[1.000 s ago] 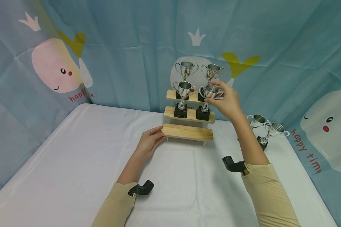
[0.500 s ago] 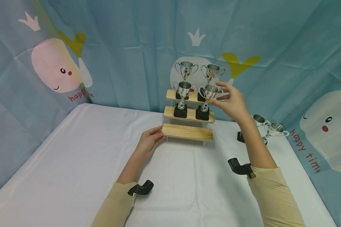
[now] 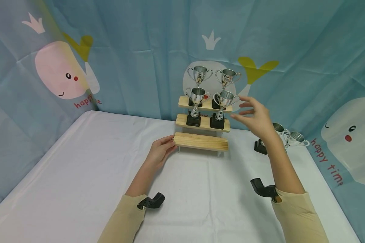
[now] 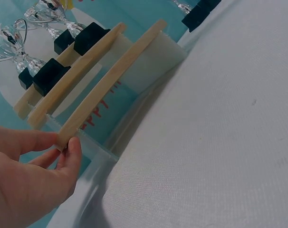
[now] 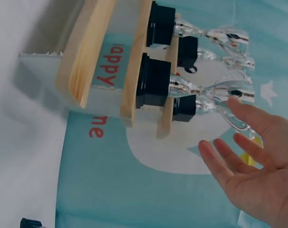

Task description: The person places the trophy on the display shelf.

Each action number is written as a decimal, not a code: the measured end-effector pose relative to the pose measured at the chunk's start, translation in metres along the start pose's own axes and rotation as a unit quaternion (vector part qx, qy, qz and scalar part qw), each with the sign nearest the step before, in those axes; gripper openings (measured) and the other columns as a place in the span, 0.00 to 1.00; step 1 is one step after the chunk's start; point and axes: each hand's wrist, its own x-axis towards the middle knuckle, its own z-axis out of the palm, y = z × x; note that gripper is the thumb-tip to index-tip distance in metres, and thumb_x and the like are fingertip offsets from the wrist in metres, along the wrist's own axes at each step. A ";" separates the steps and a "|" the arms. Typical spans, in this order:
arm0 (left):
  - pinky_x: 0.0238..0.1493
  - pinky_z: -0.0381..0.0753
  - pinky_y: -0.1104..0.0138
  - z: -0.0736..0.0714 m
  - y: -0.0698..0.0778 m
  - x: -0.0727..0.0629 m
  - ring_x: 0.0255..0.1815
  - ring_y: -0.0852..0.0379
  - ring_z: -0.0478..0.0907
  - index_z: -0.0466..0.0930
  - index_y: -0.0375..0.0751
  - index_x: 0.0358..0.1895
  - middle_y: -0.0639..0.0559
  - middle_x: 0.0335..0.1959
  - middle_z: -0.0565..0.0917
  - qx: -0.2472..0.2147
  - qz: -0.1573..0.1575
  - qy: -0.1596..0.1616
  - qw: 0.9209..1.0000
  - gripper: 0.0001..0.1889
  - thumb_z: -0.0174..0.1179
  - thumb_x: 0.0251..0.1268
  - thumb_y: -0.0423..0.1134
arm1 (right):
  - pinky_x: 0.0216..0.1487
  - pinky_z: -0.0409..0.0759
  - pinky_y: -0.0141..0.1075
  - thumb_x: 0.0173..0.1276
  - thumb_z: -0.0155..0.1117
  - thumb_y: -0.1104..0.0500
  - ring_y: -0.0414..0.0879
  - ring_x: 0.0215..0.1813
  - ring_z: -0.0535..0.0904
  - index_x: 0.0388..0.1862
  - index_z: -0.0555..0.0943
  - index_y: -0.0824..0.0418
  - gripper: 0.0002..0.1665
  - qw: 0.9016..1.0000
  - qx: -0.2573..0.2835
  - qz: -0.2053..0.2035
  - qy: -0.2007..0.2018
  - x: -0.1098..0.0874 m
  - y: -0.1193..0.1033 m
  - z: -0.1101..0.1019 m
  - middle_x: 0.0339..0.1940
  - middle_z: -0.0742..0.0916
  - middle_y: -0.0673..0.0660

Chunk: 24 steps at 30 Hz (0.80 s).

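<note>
A three-tier display stand (image 3: pixel 200 141) has wooden steps on clear supports. My left hand (image 3: pixel 160 153) pinches the left end of its lowest step, thumb and fingers on either side in the left wrist view. Two silver trophy cups with black bases, a left one (image 3: pixel 197 98) and a right one (image 3: pixel 225 100), stand upright on the middle step. Behind them, a left cup (image 3: pixel 199 74) and a right cup (image 3: pixel 228 78) occupy the top step. Just right of the middle step's right cup, my right hand (image 3: pixel 255 118) has its fingers spread and holds nothing.
Two more trophy cups stand at the table's right side, one (image 3: pixel 295 138) partly behind the right forearm, the other's black base (image 3: pixel 260 147) showing beside it. A white cloth (image 3: pixel 94 175) covers the table. A blue printed curtain (image 3: pixel 124 67) hangs close behind the stand.
My right hand has let go of the middle step's right cup and drawn back to the right, fingers spreading. The cup stays standing; my left hand keeps its place on the stand.
</note>
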 end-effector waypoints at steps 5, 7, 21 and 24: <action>0.58 0.86 0.73 0.000 0.000 -0.001 0.62 0.49 0.78 0.67 0.25 0.76 0.31 0.70 0.72 -0.002 0.003 0.000 1.000 0.24 0.51 0.81 0.23 | 0.65 0.83 0.62 0.75 0.73 0.56 0.68 0.69 0.77 0.85 0.62 0.56 0.45 1.000 0.002 -0.002 0.012 -0.009 0.002 -0.002 0.75 0.75 0.70; 0.57 0.87 0.74 0.000 0.000 -0.001 0.61 0.50 0.78 0.67 0.25 0.76 0.31 0.70 0.72 -0.004 0.003 0.002 1.000 0.24 0.51 0.81 0.23 | 0.65 0.83 0.63 0.75 0.73 0.56 0.69 0.69 0.77 0.84 0.64 0.57 0.44 1.000 -0.003 -0.005 0.021 -0.013 0.003 -0.002 0.74 0.76 0.70; 0.54 0.87 0.75 0.002 0.000 0.000 0.60 0.50 0.79 0.68 0.26 0.76 0.32 0.69 0.73 -0.003 -0.002 0.009 1.000 0.24 0.51 0.81 0.23 | 0.63 0.83 0.64 0.77 0.70 0.56 0.72 0.64 0.79 0.81 0.68 0.61 0.38 0.996 -0.037 -0.028 0.081 -0.039 0.019 -0.006 0.68 0.80 0.72; 0.54 0.87 0.75 0.002 0.000 0.000 0.62 0.49 0.78 0.67 0.26 0.76 0.32 0.70 0.73 -0.002 -0.003 0.010 1.000 0.24 0.51 0.81 0.24 | 0.65 0.82 0.64 0.77 0.70 0.56 0.71 0.64 0.79 0.81 0.69 0.62 0.37 0.994 -0.039 -0.024 0.094 -0.045 0.025 -0.009 0.68 0.80 0.72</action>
